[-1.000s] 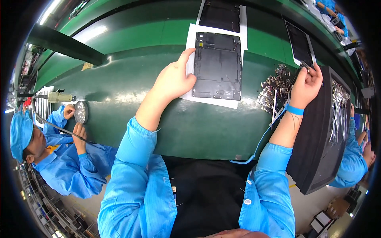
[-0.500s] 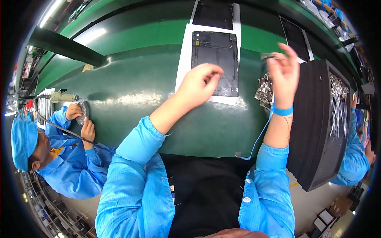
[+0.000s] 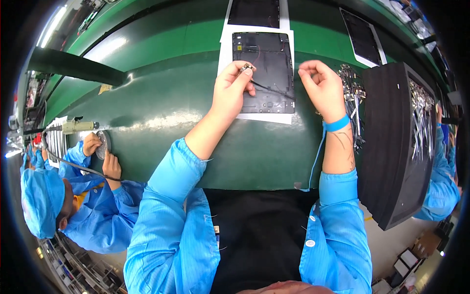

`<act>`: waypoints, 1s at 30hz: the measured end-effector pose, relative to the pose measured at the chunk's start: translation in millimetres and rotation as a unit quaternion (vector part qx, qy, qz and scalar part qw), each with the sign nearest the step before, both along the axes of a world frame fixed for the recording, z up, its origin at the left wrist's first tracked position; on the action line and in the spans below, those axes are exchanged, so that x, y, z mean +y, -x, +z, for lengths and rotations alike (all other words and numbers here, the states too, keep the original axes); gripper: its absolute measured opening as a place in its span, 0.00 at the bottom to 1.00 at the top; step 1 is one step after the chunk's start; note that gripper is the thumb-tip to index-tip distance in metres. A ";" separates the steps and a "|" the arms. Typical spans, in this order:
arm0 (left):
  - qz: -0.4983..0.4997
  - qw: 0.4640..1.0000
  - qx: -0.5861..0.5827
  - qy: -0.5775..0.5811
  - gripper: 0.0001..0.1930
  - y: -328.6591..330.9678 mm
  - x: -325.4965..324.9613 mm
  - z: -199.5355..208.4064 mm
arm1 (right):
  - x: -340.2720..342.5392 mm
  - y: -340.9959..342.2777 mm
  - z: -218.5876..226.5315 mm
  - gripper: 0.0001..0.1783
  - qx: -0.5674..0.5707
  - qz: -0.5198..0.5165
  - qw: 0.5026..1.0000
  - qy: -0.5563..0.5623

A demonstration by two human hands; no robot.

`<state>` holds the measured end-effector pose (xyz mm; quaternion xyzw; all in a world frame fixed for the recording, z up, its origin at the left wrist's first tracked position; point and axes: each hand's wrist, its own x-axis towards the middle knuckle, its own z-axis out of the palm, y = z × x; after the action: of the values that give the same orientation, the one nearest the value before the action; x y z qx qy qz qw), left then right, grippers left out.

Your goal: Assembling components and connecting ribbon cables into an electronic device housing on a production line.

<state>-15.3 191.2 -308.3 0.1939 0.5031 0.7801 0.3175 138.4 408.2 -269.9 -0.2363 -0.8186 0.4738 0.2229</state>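
My left hand [image 3: 231, 90] is closed on a small circuit board [image 3: 247, 67], pinched between thumb and fingers. From it a thin black cable [image 3: 267, 88] runs right, across a flat black device housing [image 3: 267, 56]. The housing lies on a white sheet [image 3: 264, 117], with a small yellow patch at its upper left. My right hand [image 3: 322, 90], wearing a blue wrist strap [image 3: 337, 123], hovers by the housing's right edge. Its fingers are curled with thumb and index close together; whether anything is between them is hidden.
Beside my right wrist lies a pile of small boards with cables [image 3: 353, 93]. Next to it stands a stack of black trays [image 3: 387, 142], the outermost filled with cabled parts. More black panels [image 3: 254, 12] lie farther back. At left, a co-worker [image 3: 93, 196] holds a round object.
The small board has passed from my right hand to my left, its cable over the housing. My right hand has come left and down, and my left hand has turned upward.
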 end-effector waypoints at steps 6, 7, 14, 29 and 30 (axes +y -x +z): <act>-0.085 0.991 -0.030 -0.102 0.07 7.6 -3.0 -3.9 | -12.5 1.6 11.2 0.08 -0.219 0.163 0.962 -0.011; -0.092 0.993 -0.020 -0.070 0.05 7.9 -0.6 1.2 | -14.8 2.9 12.5 0.09 -0.205 0.156 0.963 -0.074; -0.109 0.976 0.112 0.149 0.09 -6.9 10.1 11.6 | -15.0 3.0 -11.4 0.08 -0.131 0.149 0.977 -0.082; -0.114 0.978 0.095 0.145 0.10 -5.2 7.8 9.1 | -17.5 6.2 -30.5 0.09 -0.049 0.114 0.985 0.121; -0.116 0.978 0.096 0.146 0.10 -4.3 10.5 8.1 | -17.9 6.3 -27.1 0.09 -0.057 0.119 0.987 0.093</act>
<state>-11.0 201.7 -300.1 0.2763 0.6140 0.6338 0.3806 132.1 390.3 -297.0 -0.1839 -0.8045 0.5567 0.0950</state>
